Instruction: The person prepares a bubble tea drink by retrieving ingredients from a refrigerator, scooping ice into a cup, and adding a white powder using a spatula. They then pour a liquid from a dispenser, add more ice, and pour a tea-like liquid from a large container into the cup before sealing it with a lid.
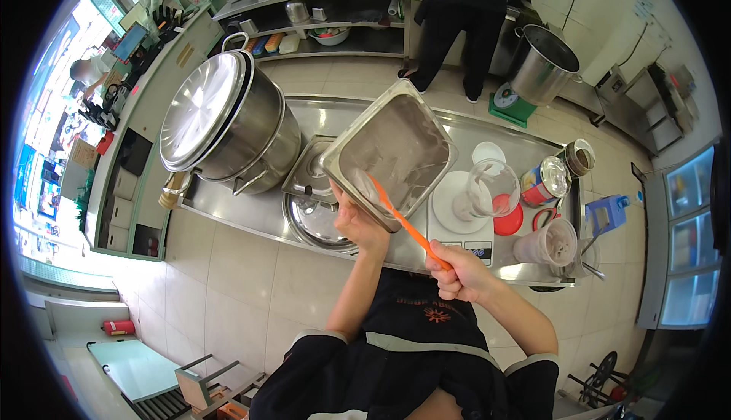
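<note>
My left hand grips a rectangular stainless steel pan by its near left side and holds it tilted above the steel table. A greyish-purple paste is smeared over the pan's inside. In my right hand is the orange handle of a spatula; its paste-coated head rests inside the pan, near the left wall. To the right of the pan, a digital kitchen scale carries a clear plastic tub with some paste at its bottom. Another plastic tub with similar residue stands further right.
Large lidded steel pots stand on the left of the table, beside steel lids. A red lid, scissors and a tin can lie right. Beyond, a person stands near a stockpot on a green scale.
</note>
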Available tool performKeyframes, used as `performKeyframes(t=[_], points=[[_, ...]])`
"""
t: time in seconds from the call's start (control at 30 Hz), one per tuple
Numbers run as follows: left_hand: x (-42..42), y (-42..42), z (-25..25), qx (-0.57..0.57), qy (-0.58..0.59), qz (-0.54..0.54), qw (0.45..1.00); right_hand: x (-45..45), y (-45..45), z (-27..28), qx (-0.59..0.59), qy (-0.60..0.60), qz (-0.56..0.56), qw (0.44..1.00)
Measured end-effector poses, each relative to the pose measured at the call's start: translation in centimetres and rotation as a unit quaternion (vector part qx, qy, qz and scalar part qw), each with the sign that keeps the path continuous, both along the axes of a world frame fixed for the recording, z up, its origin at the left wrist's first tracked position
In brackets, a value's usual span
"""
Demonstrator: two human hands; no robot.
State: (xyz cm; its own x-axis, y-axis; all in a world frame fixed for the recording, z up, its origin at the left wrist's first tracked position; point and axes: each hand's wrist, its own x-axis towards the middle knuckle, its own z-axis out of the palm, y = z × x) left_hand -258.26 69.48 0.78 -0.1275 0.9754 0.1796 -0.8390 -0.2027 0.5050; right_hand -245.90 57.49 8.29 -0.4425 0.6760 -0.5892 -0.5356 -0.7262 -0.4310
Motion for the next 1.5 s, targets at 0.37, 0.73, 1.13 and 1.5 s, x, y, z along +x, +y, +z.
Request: performKeyframes(t=[0.37,0.73,1.13,1.5], points=[[2.3,1.5,4.9,-0.091,-0.141,-0.101,0.981,6.2,-3.3,6.0,0.178,-0.289,-0.143,0.93],[6.6,8.5,-4.4,-0.216,-0.09,-0.105,0.967,9.0,-9.9,3.3,0.27,-0.882,-0.07,0.379],[6.4,-1.6,-3.2,0.147,0.4,0.08,0.901,9.6,-9.8,2.4,0.283,-0.941,0.018,0.185],[9.9,-2.8,-1.4,0.247,0.64,-0.073,0.724,10.5,-11.4,7.2,0.328,-0.925,0.191,0.006]])
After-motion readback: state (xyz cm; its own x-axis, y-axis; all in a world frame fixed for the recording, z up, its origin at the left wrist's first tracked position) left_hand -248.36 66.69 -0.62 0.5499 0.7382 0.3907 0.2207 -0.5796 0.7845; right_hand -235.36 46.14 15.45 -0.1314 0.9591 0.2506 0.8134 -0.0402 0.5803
